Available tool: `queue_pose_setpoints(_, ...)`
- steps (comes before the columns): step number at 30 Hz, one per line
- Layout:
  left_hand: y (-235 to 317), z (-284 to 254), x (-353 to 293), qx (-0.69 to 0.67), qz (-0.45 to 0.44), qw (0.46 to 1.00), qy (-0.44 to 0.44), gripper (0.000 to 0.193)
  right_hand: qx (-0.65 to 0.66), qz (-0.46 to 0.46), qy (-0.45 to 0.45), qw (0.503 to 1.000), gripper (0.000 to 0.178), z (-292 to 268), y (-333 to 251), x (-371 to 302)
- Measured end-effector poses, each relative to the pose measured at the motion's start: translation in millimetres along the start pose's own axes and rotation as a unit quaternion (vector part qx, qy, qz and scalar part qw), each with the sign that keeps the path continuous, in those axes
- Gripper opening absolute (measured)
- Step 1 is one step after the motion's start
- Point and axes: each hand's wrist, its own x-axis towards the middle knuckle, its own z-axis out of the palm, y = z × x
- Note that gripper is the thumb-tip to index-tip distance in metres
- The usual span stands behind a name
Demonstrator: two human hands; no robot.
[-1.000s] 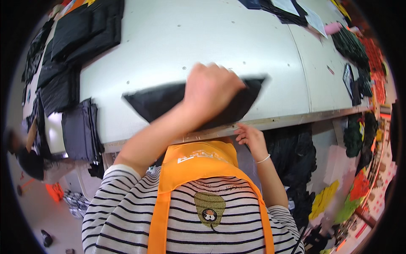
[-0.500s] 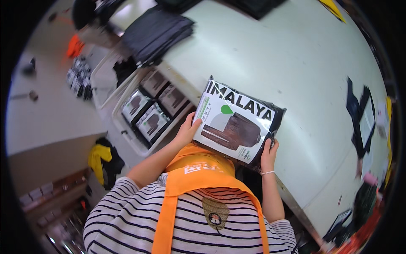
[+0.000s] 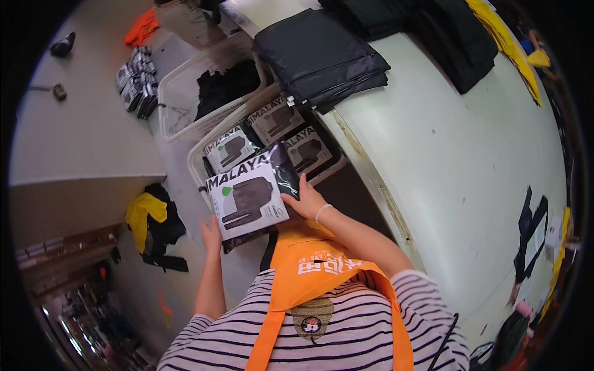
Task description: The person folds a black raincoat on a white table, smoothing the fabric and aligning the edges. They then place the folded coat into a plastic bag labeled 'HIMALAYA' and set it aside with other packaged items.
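Nearest: orange apron (image 3: 315, 260), on the near side of the crate (image 3: 195, 162). Both hands above it, at the crate's near end.

Right hand (image 3: 306, 199): closed round the right edge of the pack (image 3: 247, 198), thumb over the front. Left hand (image 3: 211, 234): at the pack's lower left edge, fingers partly curled; blurred, cannot tell how firm its hold is.

Pack: over the crate's near end, tilted, printed face up, hiding that part of the crate. Three packs (image 3: 230, 148) show in the crate beyond it, faces up.

Step in hand, by my reading: holding the pack over the crate. Next move would seem to call for a sure grip on both edges and a level pack. Possible snags: the crate's rim, the packs close under the far edge, the table (image 3: 427, 173) along the crate's right side.

Left of crate: yellow cloth (image 3: 146, 213) with black cloth, on the floor. Beyond crate, to the right: dark stack (image 3: 318, 52) at the table's edge. Just beyond: second crate (image 3: 163, 117), black cloth inside. Farther, left: pile of packs (image 3: 137, 83), orange cloth (image 3: 143, 28); a co-worker (image 3: 185, 21), partly cut off.
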Motion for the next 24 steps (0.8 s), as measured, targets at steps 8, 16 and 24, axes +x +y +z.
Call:
queue_pose_setpoints(8,272.3,44.5,70.5,-0.146,0.445,0.881,-0.067,0.050,0.082,-0.023,-0.026,0.996,0.049,-19.4,-14.9,30.8)
queue_pose_setpoints(16,491.5,147.2,36.7,-0.092,0.637,0.756,-0.119,0.039,0.238,-0.012,0.240,0.941,0.028,-153.3,5.9,62.9)
queue_pose_setpoints(24,530.2,175.2,40.5,0.015,0.629,0.770,-0.109,0.042,0.270,-0.067,0.357,0.892,0.021,-270.1,27.5,151.6)
